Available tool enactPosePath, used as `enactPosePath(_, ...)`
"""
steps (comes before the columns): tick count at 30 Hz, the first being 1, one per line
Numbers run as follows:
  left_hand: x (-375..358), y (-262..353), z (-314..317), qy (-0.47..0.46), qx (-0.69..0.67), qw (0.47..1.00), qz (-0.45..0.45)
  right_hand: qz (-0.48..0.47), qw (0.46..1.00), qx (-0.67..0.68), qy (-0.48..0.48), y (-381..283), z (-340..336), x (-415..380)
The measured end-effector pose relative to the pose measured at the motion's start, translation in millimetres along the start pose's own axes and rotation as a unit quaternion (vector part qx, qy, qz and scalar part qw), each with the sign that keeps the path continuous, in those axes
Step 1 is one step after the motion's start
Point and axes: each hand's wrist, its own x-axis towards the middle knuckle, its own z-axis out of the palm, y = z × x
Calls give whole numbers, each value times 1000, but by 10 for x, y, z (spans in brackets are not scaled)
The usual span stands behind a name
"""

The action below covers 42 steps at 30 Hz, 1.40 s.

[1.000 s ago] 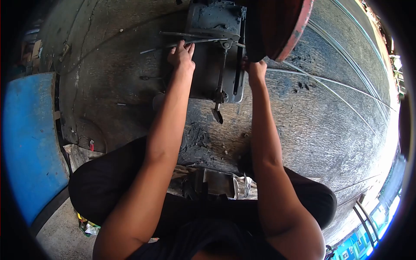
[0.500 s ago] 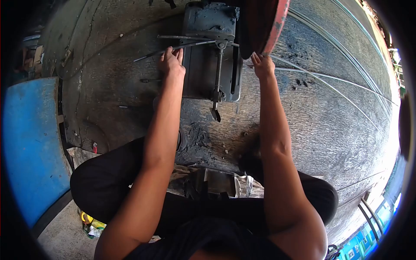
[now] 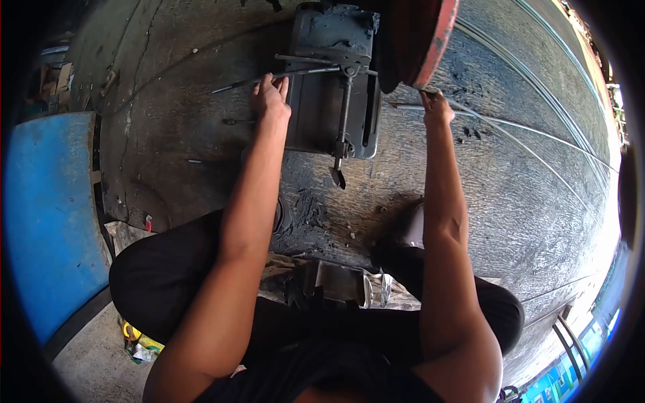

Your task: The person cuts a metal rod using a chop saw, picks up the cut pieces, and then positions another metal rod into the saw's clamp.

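My left hand (image 3: 271,104) is closed on a thin metal rod (image 3: 312,70), which runs to the screw clamp (image 3: 347,101) of a cut-off saw. The saw's dark metal base (image 3: 316,121) lies flat between my hands. Below the red edge of the saw's wheel guard (image 3: 440,43), my right hand (image 3: 438,109) has its fingers pinched together on a long thin metal rod (image 3: 500,127). That rod slants down to the right; my fingers hide its near end. A second long rod (image 3: 537,125) passes behind my right hand, its tip showing to the left.
Several long rods (image 3: 537,74) lie at the upper right of the worn, dark-stained board (image 3: 510,228). A blue panel (image 3: 50,215) stands at the left. A small dark tool (image 3: 235,122) rests left of the saw base. My bent legs (image 3: 161,269) flank the near edge.
My right hand has moved to the right, away from the saw base. My left hand stays at the rod near the clamp. The view has shifted slightly.
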Motion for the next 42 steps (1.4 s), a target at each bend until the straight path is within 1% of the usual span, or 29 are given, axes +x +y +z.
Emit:
enactPosePath(2, -26, -21, 17, -6, 12, 1000, -6, -41, 998, -6, 37, -172, -173, 131)
enactPosePath(5, -86, -55, 19, -11, 2, 1000, -25, -20, 998, -31, 45, -504, -499, 373)
enactPosePath(6, -84, -83, 2, -31, 4, 999, -20, -24, 998, -32, 47, -567, -562, 377)
enactPosePath(8, -93, -181, 6, -52, 5, 999, -17, -35, 999, -29, 4, -667, -685, 385)
enactPosePath(9, -123, -200, -12, -55, 11, 998, -22, -44, 999, -24, 19, -646, -690, 394)
enactPosePath(12, -193, -208, -42, -48, 17, 998, -22, -48, 999, 15, 19, -577, -692, 431)
enactPosePath(13, -230, -203, -60, -53, 20, 998, -24, -33, 999, 28, 20, -550, -690, 451)
enactPosePath(16, -297, -212, -69, -67, 25, 997, -24, -35, 999, 16, 23, -472, -656, 462)
enactPosePath(17, -304, -219, -70, -66, 30, 997, -24, -12, 1000, 21, 1, -472, -677, 446)
enactPosePath(24, -378, -256, -55, -70, 41, 996, -21, 5, 998, -8, -61, -435, -611, 307)
enactPosePath(27, -401, -311, -72, -87, 43, 995, -24, -5, 998, -6, -54, -405, -602, 341)
enactPosePath(29, -430, -365, -74, -90, 50, 994, -26, -37, 998, -12, -56, -404, -572, 341)
enactPosePath(33, -518, -398, -24, -99, 57, 993, -28, -34, 998, -7, -61, -381, -590, 420)
enactPosePath(35, -548, -409, 0, -115, 54, 992, -25, -37, 998, -8, -43, -404, -533, 334)
enactPosePath(39, -595, -427, 25, -116, 41, 992, -25, -40, 999, 6, -30, -407, -491, 351)
enactPosePath(42, -641, -446, 48, -123, 39, 991, -29, -48, 998, -4, -50, -423, -492, 331)
